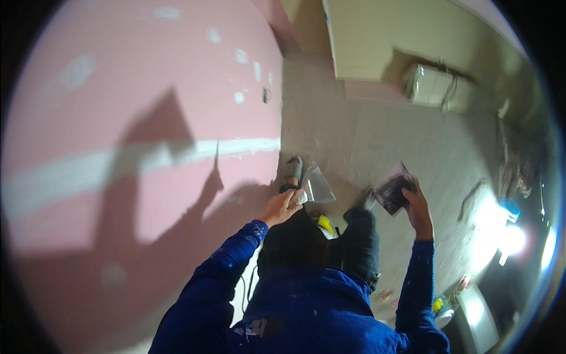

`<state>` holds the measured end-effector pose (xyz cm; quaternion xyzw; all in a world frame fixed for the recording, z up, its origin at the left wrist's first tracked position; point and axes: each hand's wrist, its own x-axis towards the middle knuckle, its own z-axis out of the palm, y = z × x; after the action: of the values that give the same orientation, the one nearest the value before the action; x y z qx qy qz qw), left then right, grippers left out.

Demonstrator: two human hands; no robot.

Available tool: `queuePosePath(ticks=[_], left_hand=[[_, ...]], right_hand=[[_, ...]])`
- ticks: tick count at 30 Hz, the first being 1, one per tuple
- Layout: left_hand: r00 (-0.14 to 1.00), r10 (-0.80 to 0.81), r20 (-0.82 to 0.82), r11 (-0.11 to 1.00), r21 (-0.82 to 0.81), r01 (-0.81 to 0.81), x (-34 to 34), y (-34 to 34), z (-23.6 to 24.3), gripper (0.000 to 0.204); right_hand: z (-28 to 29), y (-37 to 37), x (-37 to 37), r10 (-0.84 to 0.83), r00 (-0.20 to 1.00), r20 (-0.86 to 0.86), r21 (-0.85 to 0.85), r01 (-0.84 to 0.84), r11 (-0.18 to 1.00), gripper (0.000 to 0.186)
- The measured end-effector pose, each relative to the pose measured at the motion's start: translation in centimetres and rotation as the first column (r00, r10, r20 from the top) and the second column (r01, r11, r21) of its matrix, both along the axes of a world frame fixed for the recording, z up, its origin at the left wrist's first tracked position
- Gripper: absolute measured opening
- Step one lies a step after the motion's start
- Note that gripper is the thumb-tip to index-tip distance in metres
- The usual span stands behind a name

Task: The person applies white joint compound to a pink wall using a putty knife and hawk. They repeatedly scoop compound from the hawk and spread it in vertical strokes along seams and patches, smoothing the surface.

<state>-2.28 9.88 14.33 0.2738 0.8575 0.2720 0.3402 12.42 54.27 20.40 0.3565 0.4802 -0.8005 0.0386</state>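
Observation:
My left hand (282,207), close to the pink wall, is closed round the pale handle of a broad putty knife. Its shiny, wedge-shaped blade (319,186) points away from me over the floor. Out to the right, my right hand (418,207) grips a dark, flat, square plate (392,189) by its right edge. Pale smears mark the plate; its exact kind is unclear. The pink wallboard (230,118) on my left carries a long white filled seam (177,154) and several white patches. Neither tool touches the wall.
A yellow-and-white bucket (325,225) stands by my legs. Another bucket (442,311) is at the lower right, near a glaring work light (512,239). A wrapped bundle (436,87) lies at the far right against a yellowish board (377,35). Concrete floor (377,130) stretches between.

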Motion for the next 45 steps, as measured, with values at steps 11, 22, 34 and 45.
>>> queuePosePath(ticks=[11,22,34,45], left_hand=[[0.794,0.519,0.317,0.635,0.478,-0.606,18.8,1.2,21.0,0.069],[0.883,0.399,0.245,0.601,0.657,-0.454,20.0,4.8,25.3,0.069],[0.929,0.364,0.062,0.623,0.725,-0.293,16.0,10.1,36.1,0.061],[0.780,0.542,-0.314,0.790,0.505,-0.346,15.3,9.8,44.3,0.059]], right_hand=[[17.0,0.9,2.6,0.467,0.835,-0.290,0.483,-0.294,0.825,0.049],[31.2,-11.5,9.6,0.926,0.238,-0.292,0.953,-0.011,0.303,0.067],[33.1,-1.6,8.6,0.738,0.610,0.288,0.942,-0.042,-0.333,0.063],[41.0,1.9,4.6,0.560,0.712,-0.423,0.529,-0.308,0.791,0.039]])
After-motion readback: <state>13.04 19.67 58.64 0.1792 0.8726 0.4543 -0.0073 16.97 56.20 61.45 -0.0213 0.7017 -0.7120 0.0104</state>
